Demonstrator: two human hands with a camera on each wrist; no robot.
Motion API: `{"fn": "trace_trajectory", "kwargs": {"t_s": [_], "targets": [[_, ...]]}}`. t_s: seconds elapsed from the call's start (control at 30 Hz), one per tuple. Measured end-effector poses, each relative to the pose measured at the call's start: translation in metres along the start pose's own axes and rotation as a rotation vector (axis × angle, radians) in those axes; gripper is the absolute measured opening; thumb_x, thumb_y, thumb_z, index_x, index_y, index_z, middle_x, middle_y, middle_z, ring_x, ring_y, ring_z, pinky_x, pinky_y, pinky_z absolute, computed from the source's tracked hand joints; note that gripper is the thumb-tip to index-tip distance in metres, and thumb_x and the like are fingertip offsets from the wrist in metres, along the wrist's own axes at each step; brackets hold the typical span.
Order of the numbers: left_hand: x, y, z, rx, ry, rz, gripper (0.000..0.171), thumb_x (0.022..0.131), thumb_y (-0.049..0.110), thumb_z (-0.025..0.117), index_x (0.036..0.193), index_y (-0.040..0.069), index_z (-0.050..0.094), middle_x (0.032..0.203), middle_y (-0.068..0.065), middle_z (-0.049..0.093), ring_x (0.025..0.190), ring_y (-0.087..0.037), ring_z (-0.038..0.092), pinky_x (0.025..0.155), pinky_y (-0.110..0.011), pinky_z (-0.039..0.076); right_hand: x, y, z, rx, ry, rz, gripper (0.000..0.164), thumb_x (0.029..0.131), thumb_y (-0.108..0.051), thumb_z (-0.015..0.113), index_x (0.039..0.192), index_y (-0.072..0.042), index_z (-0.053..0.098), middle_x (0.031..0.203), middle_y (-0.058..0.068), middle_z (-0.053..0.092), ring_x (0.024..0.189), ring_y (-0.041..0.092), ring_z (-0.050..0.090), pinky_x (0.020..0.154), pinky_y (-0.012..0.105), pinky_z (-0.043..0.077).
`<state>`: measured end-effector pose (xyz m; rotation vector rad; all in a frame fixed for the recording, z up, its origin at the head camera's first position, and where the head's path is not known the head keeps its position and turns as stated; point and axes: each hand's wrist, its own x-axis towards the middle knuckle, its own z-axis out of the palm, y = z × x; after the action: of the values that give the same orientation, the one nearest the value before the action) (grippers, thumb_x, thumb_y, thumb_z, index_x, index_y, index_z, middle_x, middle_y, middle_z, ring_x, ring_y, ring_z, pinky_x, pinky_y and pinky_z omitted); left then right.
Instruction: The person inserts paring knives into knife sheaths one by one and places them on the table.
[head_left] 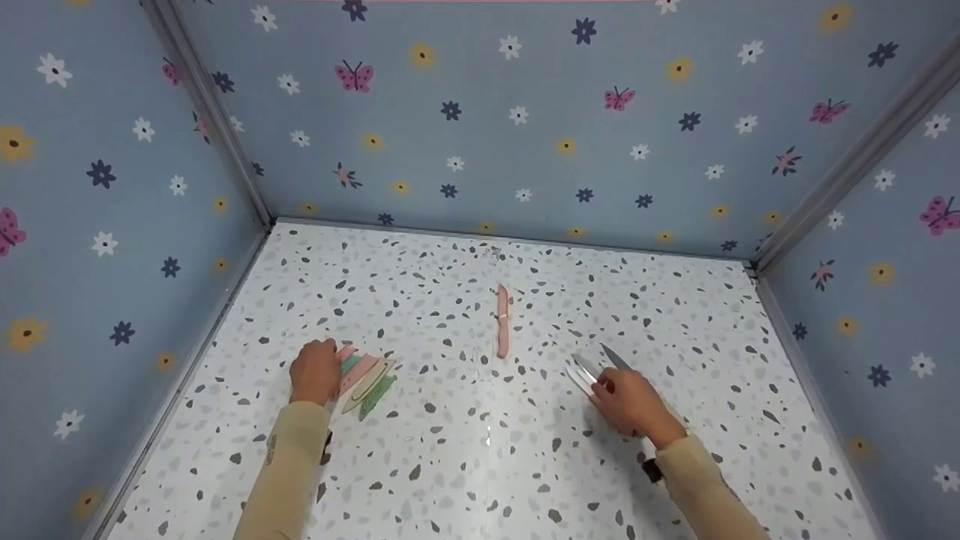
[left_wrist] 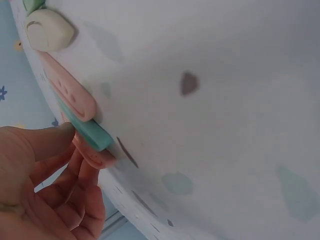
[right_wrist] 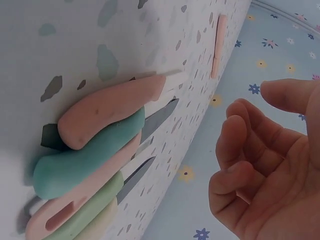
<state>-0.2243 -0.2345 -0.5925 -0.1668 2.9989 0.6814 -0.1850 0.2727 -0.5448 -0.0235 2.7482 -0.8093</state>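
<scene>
My left hand (head_left: 315, 372) pinches a coral-pink knife sheath (left_wrist: 95, 156) at its near end, the thumb also close over a teal sheath (left_wrist: 95, 135). Beside these lie a pink sheath (left_wrist: 75, 97), a cream one (left_wrist: 50, 30) and a green one (head_left: 377, 397), fanned out on the table. With fingers loosely bent and nothing between them, my right hand (head_left: 634, 401) hovers over several knives. In the right wrist view their pink handle (right_wrist: 112, 107), teal handle (right_wrist: 95, 150), slotted pink handle (right_wrist: 90, 185) and green handle (right_wrist: 95, 205) sit side by side, blades bare.
Between the hands, farther back, a pink knife in its sheath (head_left: 503, 337) lies lengthwise on the speckled white table (head_left: 450, 465). Blue flowered panels (head_left: 517, 165) close off the back and both sides.
</scene>
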Motion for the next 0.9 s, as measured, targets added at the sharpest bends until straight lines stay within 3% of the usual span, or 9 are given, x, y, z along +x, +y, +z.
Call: {"fn": "trace_trajectory", "kwargs": {"t_s": [0.2,0.3,0.67,0.9], "targets": [[-0.001,-0.002,-0.003,-0.114,-0.036,-0.072,0.03,0.1,0.016,0.045,0.109,-0.009,0.059,0.099,-0.024,0.056,0.091,-0.036,0.056,0.079,-0.051,0.045,-0.001,0.001,0.0,0.007,-0.014,0.02,0.016,0.095,-0.027,0.057,0.094,-0.013,0.063,0.068,0.004,0.057,0.05,0.018,0.054,0.04,0.034,0.044],[-0.001,-0.003,-0.006,-0.124,-0.026,-0.089,0.029,0.101,0.019,0.045,0.105,-0.006,0.058,0.095,-0.022,0.057,0.085,-0.033,0.057,0.075,-0.049,0.045,-0.002,0.001,-0.002,-0.019,0.001,0.015,0.015,0.093,-0.027,0.059,0.093,-0.012,0.063,0.068,0.004,0.057,0.051,0.018,0.054,0.042,0.035,0.044],[-0.005,0.016,-0.02,-0.116,-0.024,-0.055,0.027,0.102,0.021,0.037,0.108,-0.003,0.05,0.087,-0.018,0.06,0.073,-0.029,0.057,0.07,-0.048,0.044,0.001,0.013,-0.003,-0.089,0.016,0.05,0.025,0.09,-0.032,0.064,0.083,-0.008,0.064,0.068,0.006,0.056,0.052,0.019,0.054,0.043,0.034,0.044],[-0.009,0.026,-0.017,-0.175,-0.086,-0.054,0.032,0.101,0.019,0.032,0.12,-0.005,0.042,0.1,-0.025,0.059,0.079,-0.032,0.057,0.071,-0.049,0.044,0.002,0.024,0.006,-0.187,0.024,-0.009,0.034,0.09,-0.04,0.064,0.073,-0.01,0.062,0.062,0.003,0.054,0.051,0.017,0.05,0.045,0.032,0.04]]}}
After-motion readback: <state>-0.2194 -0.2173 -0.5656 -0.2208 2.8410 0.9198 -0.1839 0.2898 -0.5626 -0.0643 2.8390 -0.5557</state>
